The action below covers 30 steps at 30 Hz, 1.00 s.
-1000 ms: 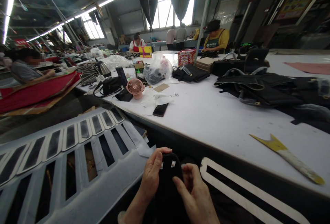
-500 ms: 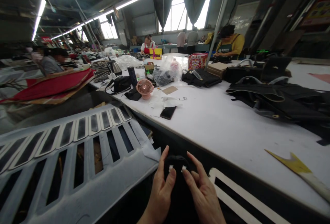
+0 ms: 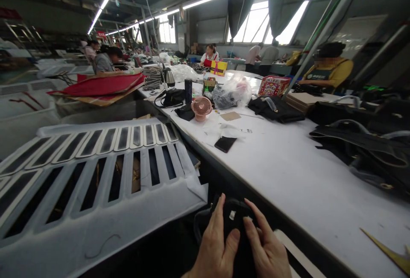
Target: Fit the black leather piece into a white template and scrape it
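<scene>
Low in front of me is a black piece [image 3: 238, 226], maybe part of a bag; its lower part merges with the dark below. One small white tab [image 3: 232, 215] shows on its face, and a second whitish spot lies by my right fingertips. My left hand [image 3: 219, 244] holds the piece's left side, fingers along the edge and thumb on the front. On the other side, my right hand [image 3: 269, 246] grips it with bent fingers, thumb against the face. A dark curved strap [image 3: 199, 224] shows beside my left hand.
A long white table [image 3: 275, 184] runs along my right, bearing a phone [image 3: 225, 144], a pink fan [image 3: 201, 108] and black bags [image 3: 358, 141]. At left lies a grey sheet [image 3: 134, 226] with white-edged dark strips [image 3: 121, 138]. A pale frame [image 3: 297, 254] is beside my right hand. Several people work farther off.
The view has swung left, so the scene sits farther right. The black piece has turned in my hands; my right fingers now cover most of the second white spot.
</scene>
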Tool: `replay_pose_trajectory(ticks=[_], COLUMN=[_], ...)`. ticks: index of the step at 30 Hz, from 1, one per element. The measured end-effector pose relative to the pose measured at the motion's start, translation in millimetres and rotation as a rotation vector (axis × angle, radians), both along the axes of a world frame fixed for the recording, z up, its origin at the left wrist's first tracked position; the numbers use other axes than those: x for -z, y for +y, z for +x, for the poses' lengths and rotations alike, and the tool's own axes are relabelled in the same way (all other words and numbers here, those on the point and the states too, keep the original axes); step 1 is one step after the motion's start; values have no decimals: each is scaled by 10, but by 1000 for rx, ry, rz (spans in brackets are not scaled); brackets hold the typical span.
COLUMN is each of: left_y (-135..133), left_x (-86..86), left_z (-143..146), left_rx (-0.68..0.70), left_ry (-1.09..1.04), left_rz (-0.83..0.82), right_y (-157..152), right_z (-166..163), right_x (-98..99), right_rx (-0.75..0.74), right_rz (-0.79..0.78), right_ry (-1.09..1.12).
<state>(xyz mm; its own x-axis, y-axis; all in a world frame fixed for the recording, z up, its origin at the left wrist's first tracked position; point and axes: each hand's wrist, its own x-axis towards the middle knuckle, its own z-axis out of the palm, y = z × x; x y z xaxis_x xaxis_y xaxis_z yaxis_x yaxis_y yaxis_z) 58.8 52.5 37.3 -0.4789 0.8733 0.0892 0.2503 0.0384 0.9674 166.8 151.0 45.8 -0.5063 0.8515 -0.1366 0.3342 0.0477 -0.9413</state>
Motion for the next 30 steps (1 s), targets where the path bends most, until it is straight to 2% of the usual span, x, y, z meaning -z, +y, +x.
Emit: replay_pose_trajectory(ticks=[4, 12, 19, 25, 28, 30], left_y=[4, 3, 69, 138, 170, 187], left_x=[7, 0, -113, -239, -291, -314], left_z=[-13, -39, -74, -62, -53, -41], left_rx=[-20, -51, -153, -214, -217, -208], left_ry=[13, 12, 38, -90, -125, -137], left_rz=[35, 29, 17, 6, 8, 16], right_y=[-36, -2, 18, 34, 26, 14], right_z=[-17, -5, -5, -62, -83, -82], right_x=[-33, -54, -120, -202, -218, -231], right_rx=[8, -34, -17, 24, 28, 22], right_rz=[155, 157, 27, -98, -89, -26], right_ry=[-86, -38, 49, 138, 153, 134])
